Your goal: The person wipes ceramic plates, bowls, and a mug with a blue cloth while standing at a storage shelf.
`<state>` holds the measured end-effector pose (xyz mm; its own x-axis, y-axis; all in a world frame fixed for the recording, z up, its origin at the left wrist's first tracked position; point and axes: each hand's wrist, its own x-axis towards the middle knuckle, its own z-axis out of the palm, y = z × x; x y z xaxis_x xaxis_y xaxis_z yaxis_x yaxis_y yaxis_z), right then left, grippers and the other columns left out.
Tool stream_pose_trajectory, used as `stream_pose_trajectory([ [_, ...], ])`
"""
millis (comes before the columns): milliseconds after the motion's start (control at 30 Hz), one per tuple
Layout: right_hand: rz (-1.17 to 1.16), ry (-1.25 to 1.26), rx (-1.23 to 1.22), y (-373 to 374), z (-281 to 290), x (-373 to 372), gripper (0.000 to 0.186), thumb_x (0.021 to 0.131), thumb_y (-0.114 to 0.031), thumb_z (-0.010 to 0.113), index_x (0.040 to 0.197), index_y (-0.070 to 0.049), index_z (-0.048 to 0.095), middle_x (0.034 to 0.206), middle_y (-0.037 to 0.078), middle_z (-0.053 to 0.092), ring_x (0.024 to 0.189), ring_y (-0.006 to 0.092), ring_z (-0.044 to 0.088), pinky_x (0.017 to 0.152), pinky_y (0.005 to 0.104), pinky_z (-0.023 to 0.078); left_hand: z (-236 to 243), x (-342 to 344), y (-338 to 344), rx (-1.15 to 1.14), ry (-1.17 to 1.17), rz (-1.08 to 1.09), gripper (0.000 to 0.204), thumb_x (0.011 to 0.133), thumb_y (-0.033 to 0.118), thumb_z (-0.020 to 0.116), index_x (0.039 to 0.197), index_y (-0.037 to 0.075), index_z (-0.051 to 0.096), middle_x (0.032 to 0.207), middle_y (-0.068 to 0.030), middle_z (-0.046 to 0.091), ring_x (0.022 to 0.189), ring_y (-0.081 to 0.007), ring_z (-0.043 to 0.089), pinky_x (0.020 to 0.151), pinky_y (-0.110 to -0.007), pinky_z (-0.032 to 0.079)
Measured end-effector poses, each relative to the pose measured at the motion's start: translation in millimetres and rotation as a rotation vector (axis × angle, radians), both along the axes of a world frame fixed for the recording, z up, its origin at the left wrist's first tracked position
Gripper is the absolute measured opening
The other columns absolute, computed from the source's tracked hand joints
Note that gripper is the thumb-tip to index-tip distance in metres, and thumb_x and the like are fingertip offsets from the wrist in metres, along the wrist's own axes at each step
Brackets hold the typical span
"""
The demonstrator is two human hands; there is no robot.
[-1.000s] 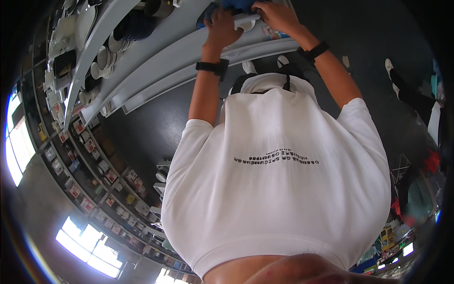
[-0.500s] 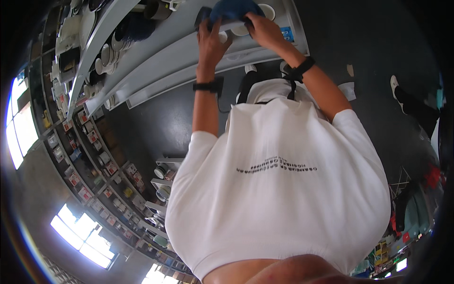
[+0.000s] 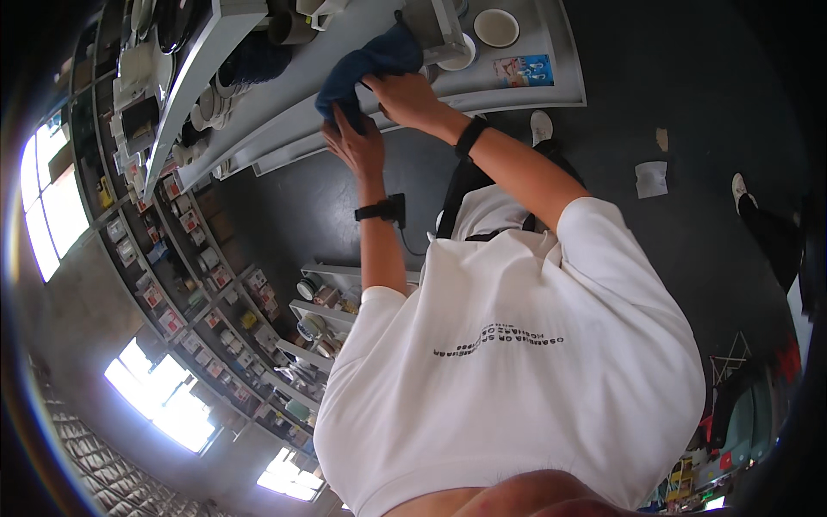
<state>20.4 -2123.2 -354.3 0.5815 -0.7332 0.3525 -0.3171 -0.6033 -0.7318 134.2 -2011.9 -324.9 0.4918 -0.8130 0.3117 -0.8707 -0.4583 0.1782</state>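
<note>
A dark blue cloth (image 3: 375, 62) lies bunched and curved along the grey shelf (image 3: 276, 131). My right hand (image 3: 407, 97) is closed on its right part, with the thumb side against the fabric. At its lower left end, my left hand (image 3: 355, 148) has its fingers bent against the cloth, gripping the edge. Some fingertips are hidden behind the fabric. To the right of the cloth stand a white bowl (image 3: 458, 53) and a round cream dish (image 3: 496, 28).
A blue printed card (image 3: 527, 71) lies at the shelf's right end. A raised upper shelf (image 3: 202, 73) holds stacked dishes at left. A grey upright (image 3: 449, 30) stands beside the cloth. A paper sheet (image 3: 652, 179) lies on the floor; another person's shoe (image 3: 738, 191) shows at right.
Both hands and the blue cloth have shifted left and nearer along the shelf. The cloth has stretched into a longer curve. The bowls and card at right are more exposed.
</note>
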Motion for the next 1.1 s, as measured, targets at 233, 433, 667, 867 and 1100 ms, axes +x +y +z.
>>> stream_pose_trajectory([
  [233,-0.008,0.053,0.203,-4.8,3.5,-42.3,0.062,0.074,-0.006,0.069,0.134,-0.011,0.056,0.078,0.016,0.071,0.071,0.0364,0.07,0.061,0.0463,0.057,-31.5,18.4,-72.8,0.165,0.013,-0.277,0.059,0.103,0.047,0.042,0.146,0.007,0.044,0.145,-0.022,0.046,0.139,-0.0398,0.037,0.11,-0.065,0.018],
  [433,-0.084,0.134,0.229,-18.2,16.1,-103.0,0.06,0.074,-0.007,0.065,0.133,-0.013,0.059,0.074,0.02,0.068,0.07,0.0415,0.067,0.065,0.0496,0.055,-21.9,-45.3,-112.6,-0.013,0.206,-0.487,0.06,0.102,0.048,0.043,0.144,0.006,0.046,0.141,-0.0222,0.049,0.13,-0.0416,0.044,0.111,-0.063,0.02],
  [667,-0.272,0.41,0.048,-16.3,72.8,-45.7,0.055,0.079,-0.017,0.069,0.133,-0.009,0.06,0.1,0.012,0.059,0.102,0.0286,0.057,0.089,0.0427,0.043,-10.6,41.3,-88.8,-0.024,0.247,-0.484,0.03,0.095,0.026,0.06,0.122,0.013,0.068,0.11,-0.0104,0.065,0.107,-0.0303,0.059,0.101,-0.049,0.036],
  [867,-0.223,0.306,-0.105,-4.3,37.4,68.9,0.05,0.082,-0.032,0.073,0.127,-0.012,0.063,0.109,0.012,0.058,0.108,0.0298,0.056,0.089,0.0488,0.044,-18.9,173.6,-62.3,-0.005,0.222,-0.458,0.019,0.089,0.015,0.067,0.106,0.015,0.076,0.089,-0.0033,0.067,0.088,-0.0247,0.062,0.087,-0.042,0.041],
  [1100,0.062,0.243,0.047,9.1,22.0,177.5,0.05,0.087,-0.037,0.071,0.129,-0.014,0.062,0.121,0.015,0.058,0.11,0.0328,0.059,0.094,0.048,0.047,-23.2,306.8,-24.6,-0.119,0.069,-0.377,0.016,0.092,0.015,0.062,0.102,0.013,0.074,0.092,-0.0057,0.069,0.089,-0.0287,0.064,0.085,-0.043,0.044],
])
